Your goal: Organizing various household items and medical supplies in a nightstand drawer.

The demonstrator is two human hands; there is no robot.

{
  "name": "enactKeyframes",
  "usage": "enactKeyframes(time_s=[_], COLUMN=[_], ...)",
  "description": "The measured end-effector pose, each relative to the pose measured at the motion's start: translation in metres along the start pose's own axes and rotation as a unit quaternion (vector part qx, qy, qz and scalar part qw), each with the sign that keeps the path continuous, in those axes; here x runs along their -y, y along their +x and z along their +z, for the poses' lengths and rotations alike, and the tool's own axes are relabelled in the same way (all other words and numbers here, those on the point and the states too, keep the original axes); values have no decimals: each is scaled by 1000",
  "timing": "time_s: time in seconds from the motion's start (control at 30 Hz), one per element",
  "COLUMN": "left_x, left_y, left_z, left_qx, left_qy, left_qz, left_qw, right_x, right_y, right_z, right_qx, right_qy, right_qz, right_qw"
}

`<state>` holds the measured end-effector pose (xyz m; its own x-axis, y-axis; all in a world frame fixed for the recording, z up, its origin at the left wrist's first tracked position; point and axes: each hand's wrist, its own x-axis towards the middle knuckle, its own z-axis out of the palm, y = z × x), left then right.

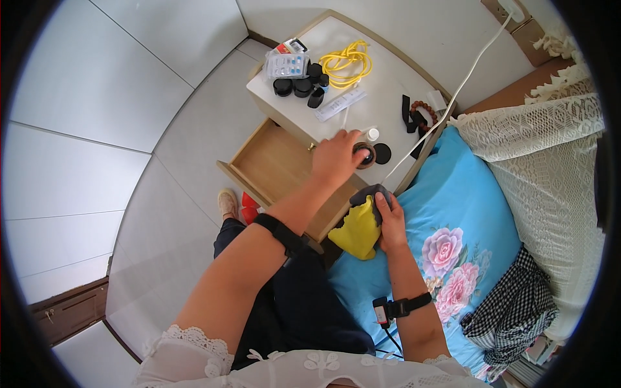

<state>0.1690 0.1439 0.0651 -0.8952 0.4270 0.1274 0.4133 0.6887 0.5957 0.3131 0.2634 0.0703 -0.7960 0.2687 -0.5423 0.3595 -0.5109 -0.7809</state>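
Note:
My left hand (337, 157) reaches over the top of a white nightstand (310, 116). Its thumb lies over a round brown-and-black container (366, 162), partly covered by the hand; whether the fingers grip it is unclear. Right beside that container sits a flat black disc (383, 153). A small white-capped bottle (372, 135) is just beyond my fingertips. In my right hand (392, 223) is a bunched cloth, grey (371, 193) on top and yellow (358, 233) below, held near the nightstand's front corner.
An open wooden drawer (271, 160) juts out below my left forearm. Black-lidded jars (303, 88), a blister pack (287, 65) and a coiled yellow cable (347, 63) lie farther back. A white cord (465, 85) crosses to the right, above a blue floral pillow (465, 194).

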Motion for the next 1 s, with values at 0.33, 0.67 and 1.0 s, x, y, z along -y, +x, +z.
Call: enactKeyframes(time_s=[0.33, 0.67, 1.0], left_x=[57, 67, 17], left_y=[50, 40, -45], left_z=[-39, -37, -55], left_qx=[-97, -122, 91], left_qy=[79, -44, -471], left_qz=[-101, -114, -139], left_qw=[987, 985, 866], right_x=[-1, 1, 18], right_y=[2, -1, -17], right_z=[1, 6, 41], right_qx=[15, 11, 50], right_qy=[3, -1, -160], right_qz=[23, 11, -254], right_qw=[1000, 1000, 953])
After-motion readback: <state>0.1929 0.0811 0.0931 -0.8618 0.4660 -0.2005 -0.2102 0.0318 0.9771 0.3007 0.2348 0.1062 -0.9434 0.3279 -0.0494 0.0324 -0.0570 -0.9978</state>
